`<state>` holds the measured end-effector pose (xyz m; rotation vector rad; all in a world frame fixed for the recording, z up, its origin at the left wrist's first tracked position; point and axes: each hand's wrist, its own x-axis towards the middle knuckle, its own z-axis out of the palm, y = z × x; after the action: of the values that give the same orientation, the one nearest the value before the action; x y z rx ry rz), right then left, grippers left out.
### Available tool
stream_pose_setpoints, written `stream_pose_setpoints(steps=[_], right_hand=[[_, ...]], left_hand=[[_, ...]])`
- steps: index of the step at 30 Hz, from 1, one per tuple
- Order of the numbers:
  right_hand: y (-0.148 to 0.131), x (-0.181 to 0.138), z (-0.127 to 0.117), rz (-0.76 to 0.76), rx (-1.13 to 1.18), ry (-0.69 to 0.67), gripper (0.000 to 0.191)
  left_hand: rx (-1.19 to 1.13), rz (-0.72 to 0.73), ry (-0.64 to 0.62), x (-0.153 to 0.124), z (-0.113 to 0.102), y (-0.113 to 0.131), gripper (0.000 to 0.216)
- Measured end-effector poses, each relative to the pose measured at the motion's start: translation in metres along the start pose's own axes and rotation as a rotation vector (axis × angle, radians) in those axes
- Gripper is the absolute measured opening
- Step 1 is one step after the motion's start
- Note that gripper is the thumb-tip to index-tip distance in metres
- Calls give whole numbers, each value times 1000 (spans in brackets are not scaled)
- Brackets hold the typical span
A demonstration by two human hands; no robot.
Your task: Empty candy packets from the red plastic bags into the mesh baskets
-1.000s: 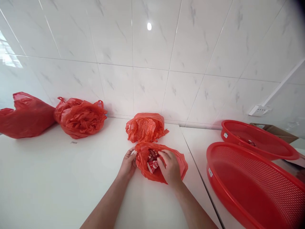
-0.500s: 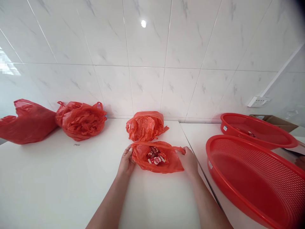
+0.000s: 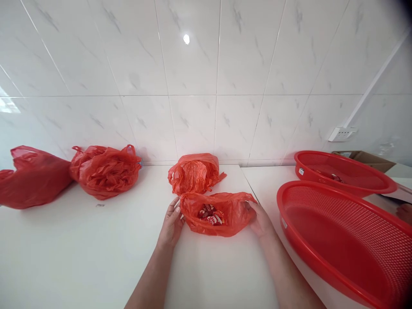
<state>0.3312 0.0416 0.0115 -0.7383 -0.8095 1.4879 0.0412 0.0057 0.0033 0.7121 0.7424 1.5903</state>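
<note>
Between my hands a thin red plastic bag (image 3: 238,214) lies on the white table with its mouth spread wide. Several small wrapped snacks (image 3: 210,214) in red and white packaging rest inside it. My left hand (image 3: 172,223) pinches the bag's left edge between thumb and fingers. At the opposite end, my right hand (image 3: 260,219) grips the right edge; some of its fingers are hidden behind the plastic. Just behind the bag sits a crumpled bundle of red plastic bags (image 3: 195,174).
Two more red bags, one bulging (image 3: 38,178) and one stuffed with crumpled plastic (image 3: 106,171), stand at the left. Large red baskets, a near one (image 3: 334,240) and a far one (image 3: 347,171), occupy the right. A cardboard box (image 3: 370,161) and another person's hand (image 3: 404,212) are beyond.
The bag's mouth has opened wider and its right side now stands up more. My right hand has shifted slightly outward along the edge. The whole view has turned slightly.
</note>
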Motion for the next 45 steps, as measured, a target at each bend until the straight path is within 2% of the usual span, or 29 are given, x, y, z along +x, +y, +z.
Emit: stream_pose_setpoints(steps=[5, 8, 12, 14, 17, 21, 24, 27, 31, 35, 38, 40, 43, 45], right_hand=[[-2, 1, -1, 34, 85, 17, 26], [-1, 1, -2, 59, 159, 15, 26], [5, 6, -9, 91, 243, 39, 18], [7, 10, -13, 87, 268, 58, 21], [5, 13, -18, 42, 328, 82, 15], [-3, 11, -17, -55, 330, 55, 13], [-15, 9, -5, -146, 224, 46, 15], [-32, 6, 16, -176, 162, 51, 15], [-55, -1, 47, -177, 209, -30, 11], [-73, -7, 58, -215, 347, -89, 9], [-78, -6, 52, -247, 513, -122, 7], [-77, -3, 47, -217, 542, -96, 7], [-71, 1, 46, -140, 463, -41, 9], [-69, 1, 48, -118, 434, -80, 8]], left_hand=[[160, 84, -39, -3, 8, -2, 68], [316, 131, -21, -1, 9, -8, 74], [440, 71, 49, 7, 3, -18, 59], [411, 63, 106, 9, -1, -20, 49], [343, 72, 194, 10, -7, -20, 40], [397, 94, 367, 4, -7, -13, 30], [444, 71, 455, -4, 6, 3, 27], [343, 97, 349, -11, 31, 29, 29], [238, 239, 166, -7, 73, 70, 27], [157, 367, 69, 0, 104, 104, 23], [48, 418, 15, 2, 114, 119, 20], [2, 413, 0, 3, 115, 123, 19], [8, 311, -18, 4, 117, 119, 18], [21, 237, -52, 2, 119, 116, 17]])
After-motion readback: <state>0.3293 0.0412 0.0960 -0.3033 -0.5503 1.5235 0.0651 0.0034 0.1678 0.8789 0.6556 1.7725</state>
